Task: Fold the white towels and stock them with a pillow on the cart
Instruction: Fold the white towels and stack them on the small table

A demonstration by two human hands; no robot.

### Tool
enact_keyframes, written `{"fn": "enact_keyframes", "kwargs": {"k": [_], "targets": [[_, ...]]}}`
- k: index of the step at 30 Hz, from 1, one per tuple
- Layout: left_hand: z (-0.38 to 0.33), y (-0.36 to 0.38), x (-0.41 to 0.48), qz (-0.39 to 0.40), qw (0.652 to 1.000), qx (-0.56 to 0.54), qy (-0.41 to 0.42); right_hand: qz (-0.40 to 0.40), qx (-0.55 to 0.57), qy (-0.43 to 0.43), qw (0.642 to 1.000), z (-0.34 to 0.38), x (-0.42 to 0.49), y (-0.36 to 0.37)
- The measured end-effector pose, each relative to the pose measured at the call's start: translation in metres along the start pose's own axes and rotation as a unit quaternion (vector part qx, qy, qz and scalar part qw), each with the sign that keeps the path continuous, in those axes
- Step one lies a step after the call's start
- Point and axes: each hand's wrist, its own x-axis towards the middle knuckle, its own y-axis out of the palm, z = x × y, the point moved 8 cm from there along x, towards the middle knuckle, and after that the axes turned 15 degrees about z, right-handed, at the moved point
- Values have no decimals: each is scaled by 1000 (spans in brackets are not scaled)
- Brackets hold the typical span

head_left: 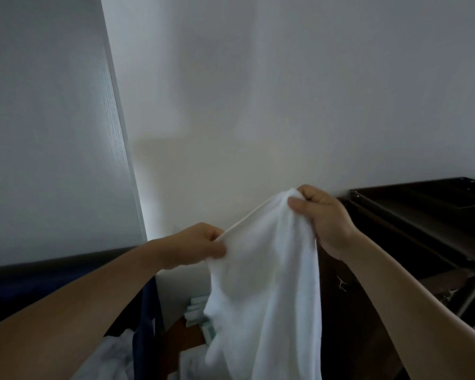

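Note:
A white towel [266,292] hangs in front of me, held up by its top hem. My left hand [195,245] pinches the hem at the towel's left corner. My right hand [324,218] grips the hem higher up at the right corner. The cloth drapes down out of the frame's bottom edge. More white fabric [113,355] lies low at the bottom left, partly hidden by my left arm.
A dark wooden unit with an open tray-like top [422,204] stands at the right against the white wall [258,91]. A dark blue bag with a black rim [39,270] is at the left. Small pale green items [196,311] sit low behind the towel.

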Motion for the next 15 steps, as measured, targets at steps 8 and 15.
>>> {"fn": "enact_keyframes", "kwargs": {"k": [8,15], "targets": [[15,-34,-26,-106,945,-288,115,-133,50,22,990,-1,1,-52],[31,-10,-23,-82,906,-402,103,-163,46,57,984,-16,-9,-60]]}}
